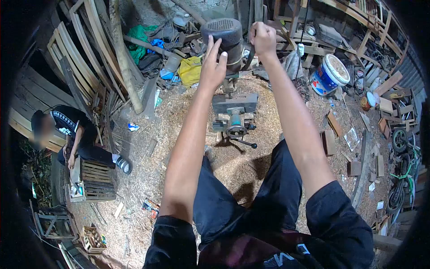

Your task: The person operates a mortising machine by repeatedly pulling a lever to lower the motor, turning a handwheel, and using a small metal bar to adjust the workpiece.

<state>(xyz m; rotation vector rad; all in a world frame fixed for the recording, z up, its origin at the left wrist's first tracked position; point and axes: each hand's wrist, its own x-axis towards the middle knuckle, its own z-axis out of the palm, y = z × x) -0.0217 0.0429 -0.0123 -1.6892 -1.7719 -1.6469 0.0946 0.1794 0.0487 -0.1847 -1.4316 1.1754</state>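
A dark motor housing with a perforated round top (221,25) stands upright ahead of me, part of a drilling or mortising machine. My left hand (213,65) lies against the housing's left side, open, with its fingers stretched upward. To the right of the housing my right hand (263,39) is closed around the upper end of a dark lever (249,59); the grip itself is mostly hidden by the fingers. Below the motor sits a metal vise (234,104) with a handwheel (237,131) and a black-knobbed crank (244,143).
Wood shavings (179,130) cover the floor. At the left a person (74,127) sits beside a slatted crate (96,178). A white-and-blue bucket (330,75) stands at the right, near wood blocks (328,142) and a small bike (400,181). Curved wooden frames (74,58) lean at the back left.
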